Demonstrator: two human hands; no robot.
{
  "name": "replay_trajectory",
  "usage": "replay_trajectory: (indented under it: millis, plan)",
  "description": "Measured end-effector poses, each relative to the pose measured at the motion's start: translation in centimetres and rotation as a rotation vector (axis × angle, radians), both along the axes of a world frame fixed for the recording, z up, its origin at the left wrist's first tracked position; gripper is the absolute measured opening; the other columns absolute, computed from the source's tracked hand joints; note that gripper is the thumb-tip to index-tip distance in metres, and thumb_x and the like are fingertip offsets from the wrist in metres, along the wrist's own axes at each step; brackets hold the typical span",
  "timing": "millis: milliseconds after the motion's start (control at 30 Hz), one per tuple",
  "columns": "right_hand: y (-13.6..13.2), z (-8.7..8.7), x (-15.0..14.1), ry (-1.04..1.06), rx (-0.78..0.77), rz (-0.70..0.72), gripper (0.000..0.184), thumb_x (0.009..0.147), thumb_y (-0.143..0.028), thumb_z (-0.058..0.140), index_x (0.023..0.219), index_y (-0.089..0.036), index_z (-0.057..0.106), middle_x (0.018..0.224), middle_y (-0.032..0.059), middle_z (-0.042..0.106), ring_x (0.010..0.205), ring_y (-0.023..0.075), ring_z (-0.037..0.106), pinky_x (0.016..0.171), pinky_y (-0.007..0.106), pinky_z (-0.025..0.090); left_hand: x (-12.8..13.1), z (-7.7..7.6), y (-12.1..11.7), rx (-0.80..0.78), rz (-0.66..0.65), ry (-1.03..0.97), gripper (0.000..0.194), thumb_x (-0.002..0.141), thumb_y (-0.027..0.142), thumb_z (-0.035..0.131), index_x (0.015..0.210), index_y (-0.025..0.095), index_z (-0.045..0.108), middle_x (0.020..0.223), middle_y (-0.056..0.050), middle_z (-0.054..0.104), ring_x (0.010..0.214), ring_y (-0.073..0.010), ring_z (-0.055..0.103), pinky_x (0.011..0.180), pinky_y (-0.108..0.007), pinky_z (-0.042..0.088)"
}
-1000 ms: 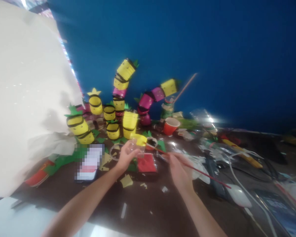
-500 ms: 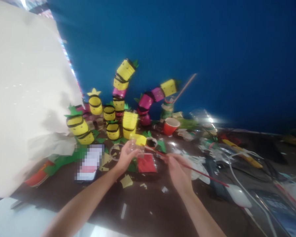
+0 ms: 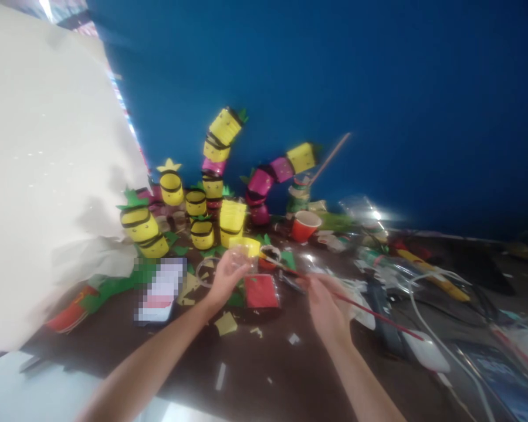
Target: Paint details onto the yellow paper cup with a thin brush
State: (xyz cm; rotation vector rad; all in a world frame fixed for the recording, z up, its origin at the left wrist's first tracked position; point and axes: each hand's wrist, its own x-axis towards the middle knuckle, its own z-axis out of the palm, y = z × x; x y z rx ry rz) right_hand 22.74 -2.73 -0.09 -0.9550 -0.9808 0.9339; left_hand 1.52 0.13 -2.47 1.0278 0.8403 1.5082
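My left hand (image 3: 226, 280) grips a small clear plastic cup (image 3: 240, 258) above the dark table (image 3: 264, 357). My right hand (image 3: 323, 305) pinches a thin red brush-like stick (image 3: 365, 310) whose tip points toward a small dark-filled pot (image 3: 270, 254) just right of the clear cup. A red square piece (image 3: 261, 291) lies on the table between my hands. Behind them stand several yellow and pink paper cups (image 3: 215, 193) with black bands and green leaf tops, some stacked and leaning.
A large white sheet (image 3: 39, 176) fills the left. A blue wall (image 3: 356, 88) rises behind. An orange cup (image 3: 305, 225), a white mouse (image 3: 426, 350) with cable, a yellow pencil (image 3: 431, 274), plastic wrappers and paper scraps clutter the right side.
My right hand with the stick has shifted slightly right and toward me. My left hand and the clear cup have stayed nearly still.
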Motion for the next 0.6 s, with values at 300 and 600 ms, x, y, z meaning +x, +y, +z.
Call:
replay_trajectory:
  millis: [300,600]
  plan:
    - [0.0,-0.7,-0.1,-0.108,-0.017,0.059,0.019,0.076,-0.04,0.071,0.079,-0.022,0.071,0.075,0.0061,0.076,0.069,0.0212,0.071,0.066,0.033,0.055,0.2,0.4,-0.5,0.044,-0.013,0.158,0.045,0.069,0.036,0.077,0.107,0.02,0.059,0.098,-0.004,0.065,0.089,-0.0185,0.063,0.08,-0.031,0.05]
    - [-0.3,0.4,-0.1,-0.18,-0.054,-0.024,0.019,0.075,-0.04,0.071,0.078,-0.022,0.071,0.07,0.0054,0.075,0.067,0.0214,0.071,0.069,0.035,0.057,0.0,0.3,-0.5,0.046,-0.018,0.157,0.05,0.068,0.036,0.077,0.111,0.021,0.058,0.099,-0.004,0.066,0.09,-0.0187,0.062,0.081,-0.031,0.049]
